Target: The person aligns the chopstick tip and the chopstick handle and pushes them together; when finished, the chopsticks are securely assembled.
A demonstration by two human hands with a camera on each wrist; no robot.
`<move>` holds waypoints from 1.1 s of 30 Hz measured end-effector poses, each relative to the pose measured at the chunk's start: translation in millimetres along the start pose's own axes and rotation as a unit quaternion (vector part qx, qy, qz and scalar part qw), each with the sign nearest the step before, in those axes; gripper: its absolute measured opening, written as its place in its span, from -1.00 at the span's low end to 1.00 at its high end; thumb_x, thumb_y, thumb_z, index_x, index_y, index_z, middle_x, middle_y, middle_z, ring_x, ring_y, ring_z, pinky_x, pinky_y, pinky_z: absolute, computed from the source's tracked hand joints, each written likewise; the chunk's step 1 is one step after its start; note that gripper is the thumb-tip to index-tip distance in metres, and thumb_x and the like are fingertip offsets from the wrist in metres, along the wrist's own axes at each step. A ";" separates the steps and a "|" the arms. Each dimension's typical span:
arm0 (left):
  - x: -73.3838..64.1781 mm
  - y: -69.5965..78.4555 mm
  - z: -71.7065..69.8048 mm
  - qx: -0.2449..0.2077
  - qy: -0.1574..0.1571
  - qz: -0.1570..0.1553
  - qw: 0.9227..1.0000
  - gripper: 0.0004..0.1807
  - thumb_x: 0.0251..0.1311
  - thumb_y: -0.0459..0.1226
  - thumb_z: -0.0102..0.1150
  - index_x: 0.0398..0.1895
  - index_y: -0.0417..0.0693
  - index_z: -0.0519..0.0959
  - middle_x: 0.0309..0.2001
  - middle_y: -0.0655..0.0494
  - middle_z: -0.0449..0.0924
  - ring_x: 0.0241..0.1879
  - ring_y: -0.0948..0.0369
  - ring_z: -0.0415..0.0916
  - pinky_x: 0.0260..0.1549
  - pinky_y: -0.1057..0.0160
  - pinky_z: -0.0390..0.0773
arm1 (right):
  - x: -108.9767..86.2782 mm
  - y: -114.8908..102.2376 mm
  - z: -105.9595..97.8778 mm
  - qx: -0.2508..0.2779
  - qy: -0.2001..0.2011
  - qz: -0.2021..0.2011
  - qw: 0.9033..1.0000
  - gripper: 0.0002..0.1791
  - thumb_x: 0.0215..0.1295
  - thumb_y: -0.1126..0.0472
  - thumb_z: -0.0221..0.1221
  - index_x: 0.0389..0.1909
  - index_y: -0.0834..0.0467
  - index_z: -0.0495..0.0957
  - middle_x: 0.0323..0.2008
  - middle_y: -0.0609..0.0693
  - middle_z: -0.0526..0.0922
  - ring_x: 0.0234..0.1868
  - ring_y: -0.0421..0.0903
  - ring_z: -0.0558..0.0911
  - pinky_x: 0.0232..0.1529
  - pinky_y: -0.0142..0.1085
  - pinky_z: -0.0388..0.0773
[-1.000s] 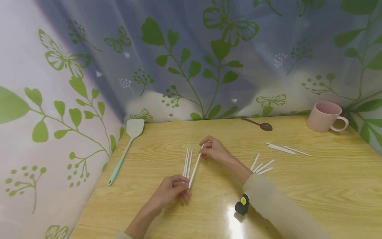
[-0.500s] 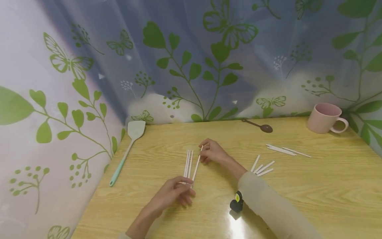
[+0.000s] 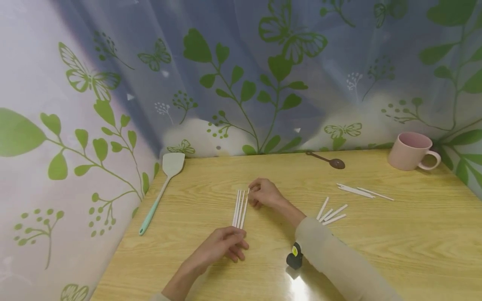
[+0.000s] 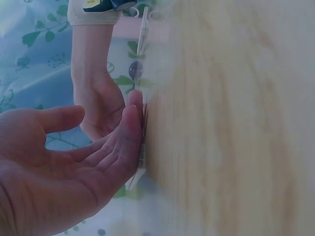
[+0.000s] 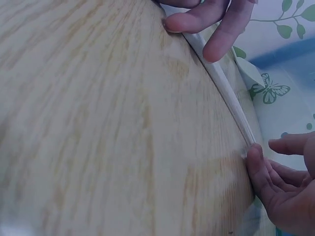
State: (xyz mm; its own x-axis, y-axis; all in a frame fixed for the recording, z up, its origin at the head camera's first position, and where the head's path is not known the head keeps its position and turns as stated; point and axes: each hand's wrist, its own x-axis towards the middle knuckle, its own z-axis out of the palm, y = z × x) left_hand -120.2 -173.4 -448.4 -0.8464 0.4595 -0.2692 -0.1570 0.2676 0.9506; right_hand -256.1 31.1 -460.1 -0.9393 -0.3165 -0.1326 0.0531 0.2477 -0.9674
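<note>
White sticks: side by side, centre of frame. Right hand: fingers pinch upper end of rightmost stick. Left hand: extended fingers touch lower ends, thumb apart. Spatula: left of frame. Pink mug: right of frame

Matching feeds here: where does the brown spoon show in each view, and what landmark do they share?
Head: the brown spoon lies right of centre, near the back edge of the table.
Left wrist: upper half, left of centre.
Right wrist: not in it.
Shared landmark: the left hand, below centre in head, at left in left wrist, lower right in right wrist.
</note>
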 end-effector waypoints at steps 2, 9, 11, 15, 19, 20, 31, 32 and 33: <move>-0.3 -0.1 -0.2 0.000 -0.001 -0.001 1.000 -0.46 0.59 -0.12 0.01 0.31 -0.45 0.43 -0.04 -0.16 0.70 -0.21 0.02 0.73 -0.15 0.09 0.74 | -0.9 -0.5 1.1 -0.004 0.003 0.003 1.000 -0.58 0.35 0.49 0.09 0.22 0.45 0.48 -0.24 0.24 0.64 -0.41 0.00 0.67 -0.34 -0.24 0.74; -0.1 0.4 -0.2 0.003 -0.004 -0.004 1.000 -0.45 0.59 -0.11 0.01 0.33 -0.45 0.42 -0.05 -0.15 0.70 -0.21 0.04 0.72 -0.14 0.08 0.74 | -2.3 -0.4 1.6 -0.006 0.002 0.006 1.000 -0.72 0.54 0.38 0.04 0.15 0.39 0.53 -0.15 0.24 0.71 -0.39 -0.02 0.67 -0.34 -0.25 0.72; -0.5 0.8 -0.5 0.007 -0.008 -0.003 1.000 -0.44 0.60 -0.09 0.00 0.33 -0.45 0.42 -0.05 -0.14 0.70 -0.21 0.04 0.72 -0.13 0.09 0.74 | -2.5 -0.2 1.0 -0.004 -0.007 0.005 1.000 -0.72 0.56 0.36 0.03 0.15 0.39 0.52 -0.13 0.24 0.73 -0.38 -0.02 0.67 -0.32 -0.24 0.72; -0.1 2.7 0.0 0.017 -0.012 -0.003 1.000 -0.42 0.59 -0.05 0.01 0.33 -0.41 0.43 -0.05 -0.12 0.71 -0.19 0.04 0.73 -0.12 0.11 0.73 | -3.5 -0.4 -2.3 0.003 -0.021 0.009 1.000 -0.71 0.57 0.33 0.02 0.17 0.38 0.51 -0.10 0.24 0.74 -0.34 0.00 0.69 -0.26 -0.21 0.73; 3.8 8.3 3.1 0.022 -0.009 -0.002 1.000 -0.43 0.58 -0.03 0.02 0.32 -0.36 0.47 -0.07 -0.11 0.73 -0.21 0.06 0.74 -0.18 0.14 0.73 | -7.8 -0.4 -12.3 0.007 -0.032 0.013 0.999 -0.69 0.57 0.31 0.04 0.20 0.37 0.50 -0.04 0.25 0.74 -0.28 0.04 0.74 -0.22 -0.18 0.74; 5.3 10.3 4.0 0.024 -0.009 0.001 1.000 -0.44 0.58 -0.04 0.02 0.33 -0.36 0.46 -0.07 -0.12 0.73 -0.22 0.06 0.74 -0.20 0.14 0.73 | -9.8 -0.3 -16.3 0.007 -0.036 0.011 0.999 -0.67 0.57 0.30 0.04 0.21 0.38 0.49 -0.02 0.26 0.74 -0.26 0.06 0.76 -0.21 -0.17 0.74; 41.2 38.2 15.5 0.034 -0.016 0.044 0.998 -0.48 0.62 -0.10 -0.02 0.37 -0.33 0.45 0.02 -0.17 0.70 -0.09 -0.12 0.73 -0.06 -0.05 0.72 | -42.2 8.1 -95.5 0.034 -0.063 -0.038 0.997 -0.49 0.65 0.21 0.00 0.42 0.45 0.30 0.20 0.39 0.62 0.10 0.34 0.68 0.11 0.07 0.67; 45.7 40.5 16.7 0.037 -0.017 0.048 0.998 -0.48 0.62 -0.10 -0.03 0.37 -0.32 0.45 0.03 -0.15 0.70 -0.08 -0.13 0.72 -0.05 -0.07 0.72 | -44.9 10.0 -103.5 0.032 -0.060 -0.039 0.997 -0.49 0.65 0.20 0.00 0.42 0.45 0.30 0.21 0.40 0.60 0.13 0.35 0.66 0.14 0.08 0.65; 50.0 42.7 17.8 0.037 -0.020 0.050 0.998 -0.49 0.62 -0.10 -0.03 0.38 -0.32 0.45 0.03 -0.14 0.70 -0.06 -0.16 0.71 -0.03 -0.08 0.71 | -47.5 12.2 -111.5 0.030 -0.059 -0.039 0.997 -0.48 0.66 0.19 0.00 0.43 0.45 0.28 0.23 0.41 0.58 0.17 0.36 0.64 0.17 0.09 0.64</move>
State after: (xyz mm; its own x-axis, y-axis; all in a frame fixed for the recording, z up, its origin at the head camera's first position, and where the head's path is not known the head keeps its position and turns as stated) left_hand -160.2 -123.8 -424.0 -0.8345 0.5205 -0.1805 -0.0336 0.2790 0.9597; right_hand -248.6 151.3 -441.6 -0.8953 -0.4385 -0.0783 0.0059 0.1640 -0.9864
